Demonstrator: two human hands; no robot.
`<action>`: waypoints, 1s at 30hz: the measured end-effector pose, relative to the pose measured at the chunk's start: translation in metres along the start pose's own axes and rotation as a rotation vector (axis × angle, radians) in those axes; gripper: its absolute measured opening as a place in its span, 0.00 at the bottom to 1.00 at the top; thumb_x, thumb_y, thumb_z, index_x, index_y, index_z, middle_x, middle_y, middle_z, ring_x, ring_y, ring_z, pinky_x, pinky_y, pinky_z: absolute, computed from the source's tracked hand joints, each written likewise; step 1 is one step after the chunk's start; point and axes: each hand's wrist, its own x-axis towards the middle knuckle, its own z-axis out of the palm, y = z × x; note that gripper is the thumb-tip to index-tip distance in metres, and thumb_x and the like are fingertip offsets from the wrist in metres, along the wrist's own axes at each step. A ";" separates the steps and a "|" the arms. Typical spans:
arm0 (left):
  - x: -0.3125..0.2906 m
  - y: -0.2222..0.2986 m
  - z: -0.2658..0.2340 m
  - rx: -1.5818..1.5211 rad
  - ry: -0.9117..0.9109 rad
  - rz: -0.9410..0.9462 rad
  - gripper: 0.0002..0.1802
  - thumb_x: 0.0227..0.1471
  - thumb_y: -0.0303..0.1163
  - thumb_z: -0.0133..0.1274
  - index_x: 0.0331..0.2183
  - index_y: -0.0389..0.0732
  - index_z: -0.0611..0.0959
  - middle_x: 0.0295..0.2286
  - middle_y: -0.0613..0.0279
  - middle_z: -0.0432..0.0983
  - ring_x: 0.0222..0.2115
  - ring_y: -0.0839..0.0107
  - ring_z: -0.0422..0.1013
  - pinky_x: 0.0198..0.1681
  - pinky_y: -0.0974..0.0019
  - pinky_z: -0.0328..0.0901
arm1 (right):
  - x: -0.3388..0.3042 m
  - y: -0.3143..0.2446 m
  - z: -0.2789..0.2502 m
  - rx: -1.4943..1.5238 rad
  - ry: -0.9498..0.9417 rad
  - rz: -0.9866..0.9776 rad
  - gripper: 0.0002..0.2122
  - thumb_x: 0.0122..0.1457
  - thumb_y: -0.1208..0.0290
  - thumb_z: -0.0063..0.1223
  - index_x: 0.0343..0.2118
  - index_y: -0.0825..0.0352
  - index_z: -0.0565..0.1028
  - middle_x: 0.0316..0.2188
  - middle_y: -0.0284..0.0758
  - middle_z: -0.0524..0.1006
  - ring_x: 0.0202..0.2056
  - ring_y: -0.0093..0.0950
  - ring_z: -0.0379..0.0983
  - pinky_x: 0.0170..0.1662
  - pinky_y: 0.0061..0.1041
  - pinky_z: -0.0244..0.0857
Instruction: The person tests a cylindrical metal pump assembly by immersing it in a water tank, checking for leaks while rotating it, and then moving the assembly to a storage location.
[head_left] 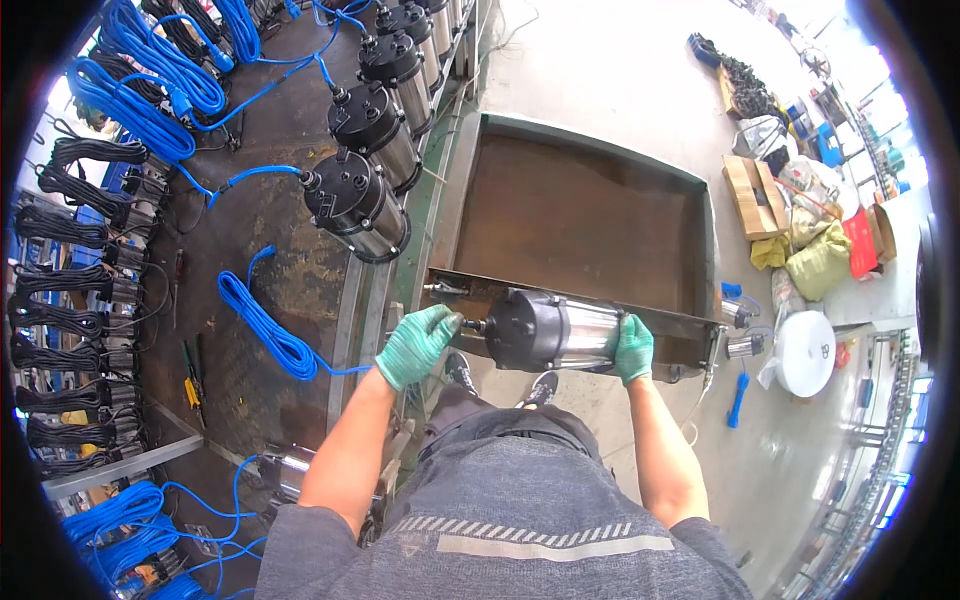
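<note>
A submersible pump [560, 332], with a black head and a shiny steel body, lies on its side in front of me, at the near edge of a metal tank. My right hand [633, 348], in a green glove, grips the steel end. At the black head my left hand [415, 345], gloved the same, is closed around the pump's cable end, close to a small black fitting [475, 325]. A blue cable [268, 325] lies coiled on the workbench and runs to my left wrist, where it passes out of sight.
The brown-bottomed tank [590, 215] stands beyond the pump. More pumps [358, 205] line the bench edge at the far left. Blue cable coils [130, 105], dark cable bundles [70, 320] and yellow-handled pliers [192, 385] lie leftward. Bags [818, 262] and a white reel [806, 353] are at right.
</note>
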 end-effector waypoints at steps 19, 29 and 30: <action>0.030 -0.098 0.097 0.355 0.409 -0.201 0.18 0.59 0.41 0.51 0.42 0.35 0.81 0.37 0.43 0.78 0.38 0.49 0.74 0.44 0.53 0.68 | -0.001 -0.072 -0.016 -0.708 -0.018 0.141 0.17 0.66 0.55 0.38 0.38 0.65 0.71 0.31 0.54 0.79 0.37 0.55 0.76 0.41 0.51 0.69; 0.015 -0.028 0.128 0.227 0.363 0.005 0.26 0.56 0.39 0.60 0.51 0.32 0.75 0.45 0.47 0.76 0.47 0.57 0.72 0.53 0.59 0.65 | -0.050 -0.029 -0.084 -0.171 0.025 0.167 0.18 0.62 0.57 0.54 0.46 0.68 0.75 0.41 0.50 0.79 0.45 0.47 0.76 0.48 0.38 0.69; 0.015 -0.022 0.135 0.277 0.370 0.009 0.30 0.54 0.39 0.62 0.52 0.32 0.73 0.46 0.46 0.75 0.48 0.57 0.71 0.53 0.59 0.65 | -0.057 0.005 -0.097 -0.263 0.139 0.168 0.18 0.60 0.57 0.56 0.44 0.67 0.76 0.40 0.49 0.80 0.44 0.46 0.76 0.47 0.39 0.70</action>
